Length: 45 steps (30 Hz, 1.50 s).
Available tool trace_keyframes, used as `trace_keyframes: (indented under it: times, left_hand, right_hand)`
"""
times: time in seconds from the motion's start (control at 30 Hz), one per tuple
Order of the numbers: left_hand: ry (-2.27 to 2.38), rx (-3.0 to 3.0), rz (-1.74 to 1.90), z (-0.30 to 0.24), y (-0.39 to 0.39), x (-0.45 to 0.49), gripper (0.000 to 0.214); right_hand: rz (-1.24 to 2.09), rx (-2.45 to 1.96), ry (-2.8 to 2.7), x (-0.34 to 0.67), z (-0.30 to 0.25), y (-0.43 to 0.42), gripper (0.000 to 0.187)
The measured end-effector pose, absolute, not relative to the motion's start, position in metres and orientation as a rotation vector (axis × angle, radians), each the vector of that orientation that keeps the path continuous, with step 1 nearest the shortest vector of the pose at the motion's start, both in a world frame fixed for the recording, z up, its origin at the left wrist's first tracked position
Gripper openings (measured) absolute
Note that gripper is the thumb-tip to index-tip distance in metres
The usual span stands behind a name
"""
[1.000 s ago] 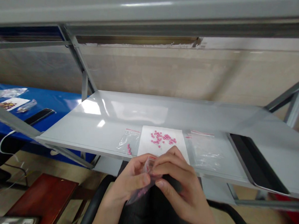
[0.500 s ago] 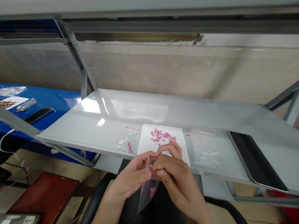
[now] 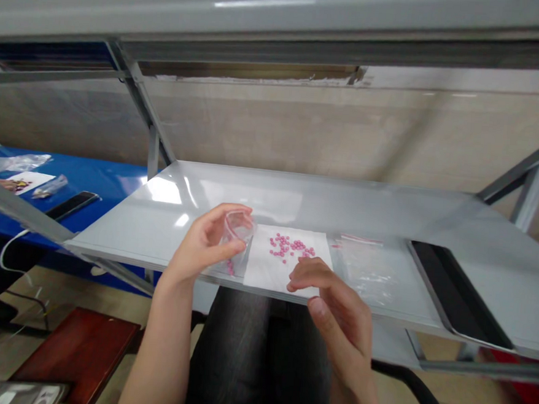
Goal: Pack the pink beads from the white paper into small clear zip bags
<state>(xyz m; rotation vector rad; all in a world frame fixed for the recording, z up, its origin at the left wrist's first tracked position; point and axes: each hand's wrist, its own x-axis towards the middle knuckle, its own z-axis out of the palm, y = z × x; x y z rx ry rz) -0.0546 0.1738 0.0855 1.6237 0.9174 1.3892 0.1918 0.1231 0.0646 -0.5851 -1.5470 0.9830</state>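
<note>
My left hand (image 3: 204, 247) grips a small clear zip bag (image 3: 238, 229) over the left part of the grey shelf (image 3: 297, 198), just above another small bag holding pink beads (image 3: 232, 267). A white paper sheet (image 3: 274, 270) lies in the middle of the shelf with several pink beads (image 3: 289, 248) on it. My right hand (image 3: 331, 298) hovers at the sheet's near right corner, fingers loosely curled and apart, holding nothing that I can see.
A stack of empty clear zip bags (image 3: 369, 267) lies right of the sheet. A black tablet (image 3: 457, 292) rests at the shelf's right end. A blue table (image 3: 81, 183) at left carries a phone (image 3: 70, 205) and bags. A red stool (image 3: 74, 354) stands below.
Both hands pinched the bag with beads together in front of the shelf. Now the left hand has carried the bag up and left over the shelf, and the right hand has let go.
</note>
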Motion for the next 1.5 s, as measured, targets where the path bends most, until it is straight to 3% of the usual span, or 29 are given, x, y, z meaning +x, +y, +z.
trace_keyframes:
  times: [0.13, 0.53, 1.5]
  left_hand:
    - [0.932, 2.192, 0.989, 0.104, 0.226, -0.07, 0.046]
    - [0.959, 2.578, 0.272, 0.09, 0.286, -0.045, 0.042]
    - [1.021, 2.881, 0.032, 0.094, 0.279, -0.034, 0.041]
  right_hand:
    - [1.02, -0.529, -1.571, 0.19, 0.062, 0.124, 0.017]
    - [1.01, -0.49, -1.66, 0.184, 0.062, 0.13, 0.016]
    - [0.813, -0.766, -1.909, 0.174, 0.047, 0.147, 0.018]
